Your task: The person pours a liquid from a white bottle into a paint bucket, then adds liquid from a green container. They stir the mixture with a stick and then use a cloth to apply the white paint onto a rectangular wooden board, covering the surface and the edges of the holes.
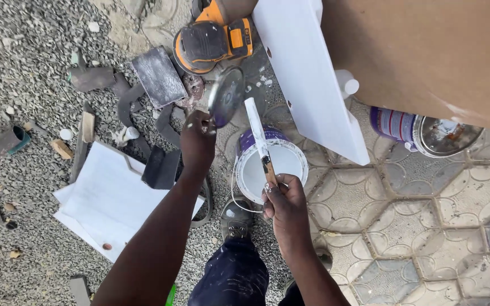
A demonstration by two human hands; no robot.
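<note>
The left hand (198, 139) is gripping a round metal lid (226, 96), holding it tilted above the gravel (24, 51) just left of the open paint can (270, 164). The right hand (283, 198) is closing around the handle of a paint-coated stick (258, 136), holding it over the can's white paint. The can is sitting on the ground between a white board (307, 73) and a sander (211, 39).

White-coated paint brush (258, 136) angled over open white paint can (270, 164); round lid (226, 96) lifted.
</note>
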